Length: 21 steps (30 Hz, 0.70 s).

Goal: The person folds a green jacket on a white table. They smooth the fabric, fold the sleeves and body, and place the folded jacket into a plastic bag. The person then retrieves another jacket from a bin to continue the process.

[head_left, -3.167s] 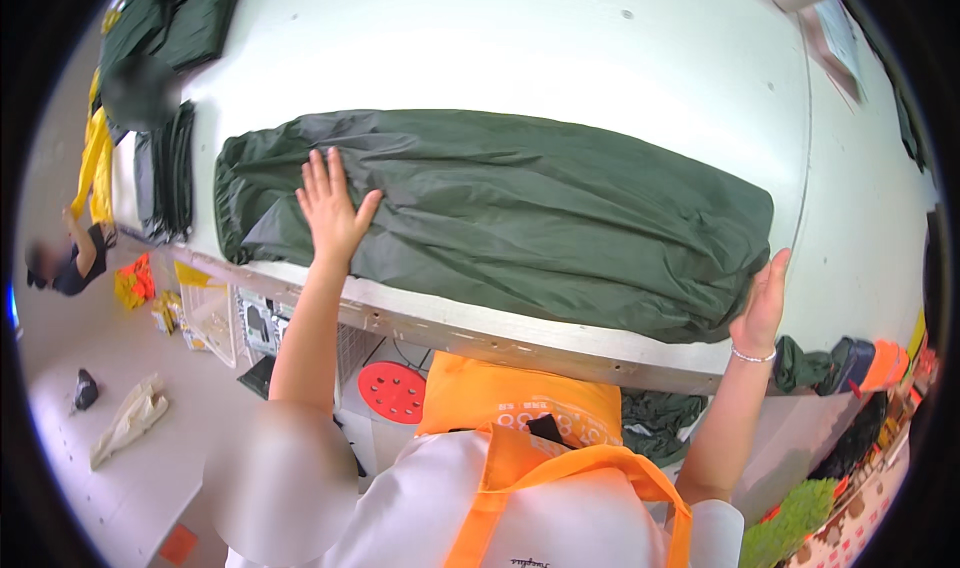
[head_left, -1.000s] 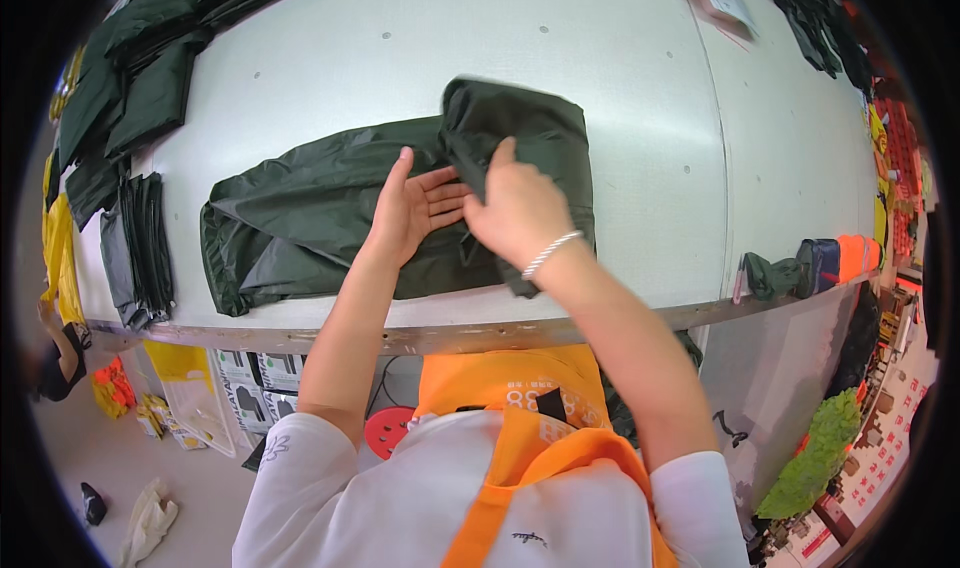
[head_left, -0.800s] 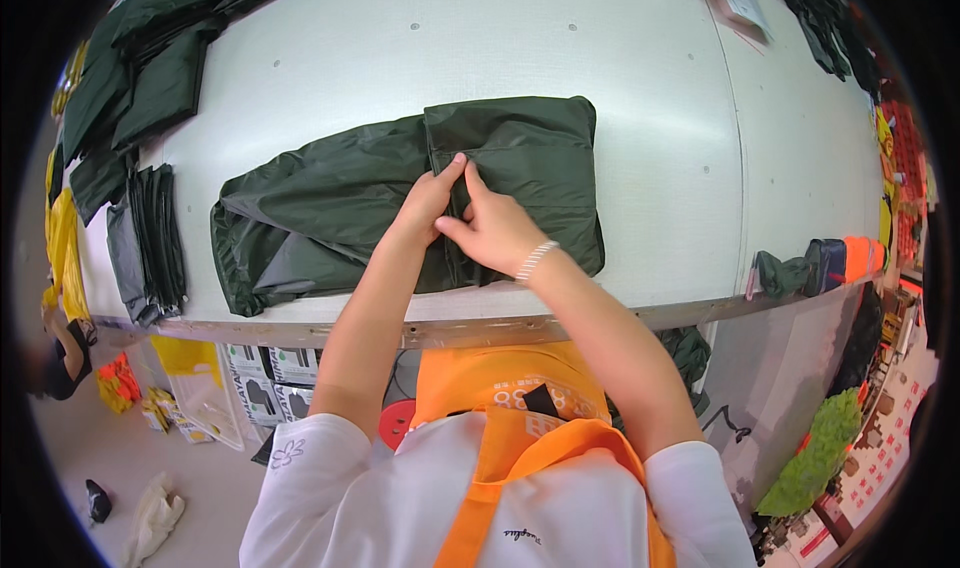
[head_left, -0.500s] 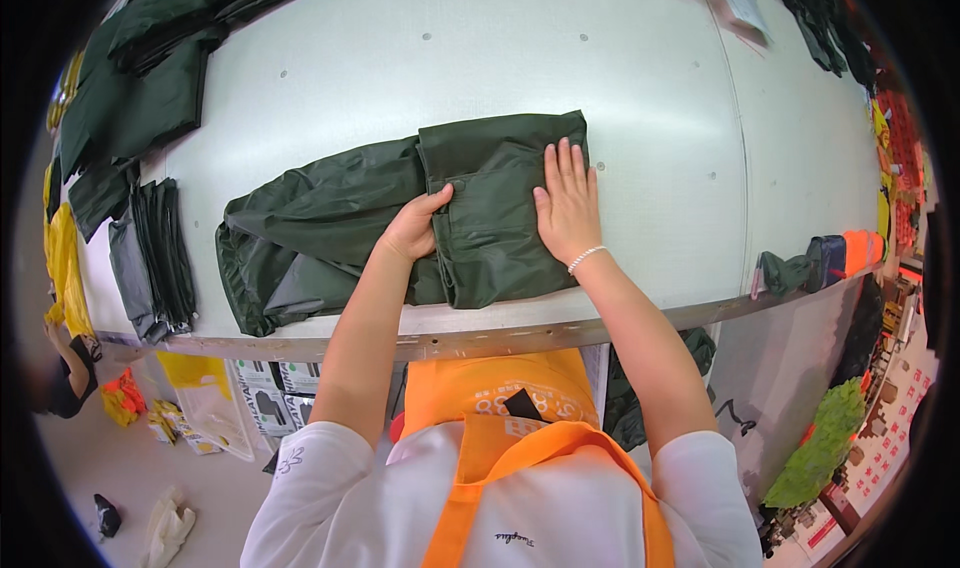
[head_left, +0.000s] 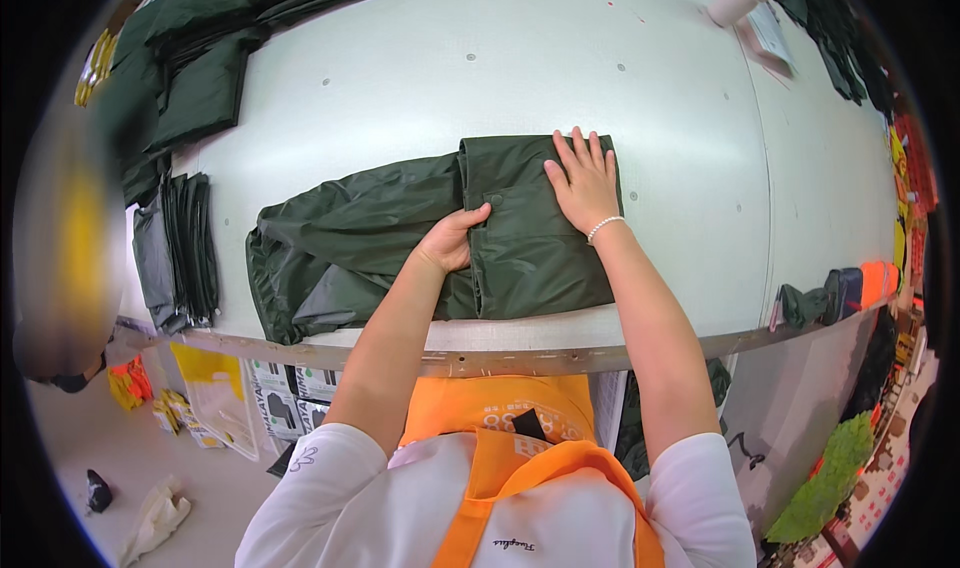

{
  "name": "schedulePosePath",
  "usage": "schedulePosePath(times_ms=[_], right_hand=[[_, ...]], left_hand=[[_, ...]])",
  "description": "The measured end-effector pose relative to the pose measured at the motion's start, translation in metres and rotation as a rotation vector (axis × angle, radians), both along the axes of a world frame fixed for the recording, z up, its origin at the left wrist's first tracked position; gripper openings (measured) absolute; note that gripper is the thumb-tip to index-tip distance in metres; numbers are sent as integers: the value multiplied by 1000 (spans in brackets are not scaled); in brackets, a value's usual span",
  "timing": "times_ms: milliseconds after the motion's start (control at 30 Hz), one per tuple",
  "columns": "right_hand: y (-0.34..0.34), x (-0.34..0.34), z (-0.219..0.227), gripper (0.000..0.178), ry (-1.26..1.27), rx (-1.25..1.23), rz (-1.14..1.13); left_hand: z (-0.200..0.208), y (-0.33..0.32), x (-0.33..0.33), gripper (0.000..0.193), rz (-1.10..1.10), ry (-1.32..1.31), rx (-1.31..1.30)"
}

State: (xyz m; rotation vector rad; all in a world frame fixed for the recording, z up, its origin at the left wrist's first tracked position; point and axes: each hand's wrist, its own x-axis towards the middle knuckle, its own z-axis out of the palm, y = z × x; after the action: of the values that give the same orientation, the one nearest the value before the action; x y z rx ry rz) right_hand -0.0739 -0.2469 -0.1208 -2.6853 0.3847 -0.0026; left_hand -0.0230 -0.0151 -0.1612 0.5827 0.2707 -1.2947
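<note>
A dark green waterproof garment [head_left: 360, 233] lies lengthwise on the pale table near its front edge. Its right part is folded over into a flat, nearly square panel [head_left: 535, 258], while the left part is loose and wrinkled. My left hand [head_left: 452, 240] grips the panel's left edge, thumb on top and the other fingers partly hidden by the cloth. Flat on the panel's far right corner rests my right hand [head_left: 590, 188], fingers spread, with a pale bracelet at the wrist.
Folded dark green garments [head_left: 205, 93] are stacked at the far left, and thin dark packets [head_left: 175, 253] stand below them. A white cylinder [head_left: 738, 0] is at the far right. Small green and orange bundles [head_left: 840, 290] sit by the right front edge. A blurred grey-yellow shape [head_left: 75, 248] fills the left side.
The view has shifted, moving the table's contents rightward in the picture. My right hand has slid toward the panel's far edge, its fingers wider apart. The left grip stays. A blurred shape has appeared at left.
</note>
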Motion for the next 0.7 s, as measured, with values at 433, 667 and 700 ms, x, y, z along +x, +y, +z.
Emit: schedulePosePath(times_ms=[433,667,700], right_hand=[[90,-65,45,66,-51,-122,351],[134,-37,42,68,2,-173,393],[140,-32,48,69,52,-193,426]], left_hand=[[53,13,-12,46,178,-1069,897],[128,49,6,112,-387,-2084,1068],[117,61,12,117,-454,-2106,1085]])
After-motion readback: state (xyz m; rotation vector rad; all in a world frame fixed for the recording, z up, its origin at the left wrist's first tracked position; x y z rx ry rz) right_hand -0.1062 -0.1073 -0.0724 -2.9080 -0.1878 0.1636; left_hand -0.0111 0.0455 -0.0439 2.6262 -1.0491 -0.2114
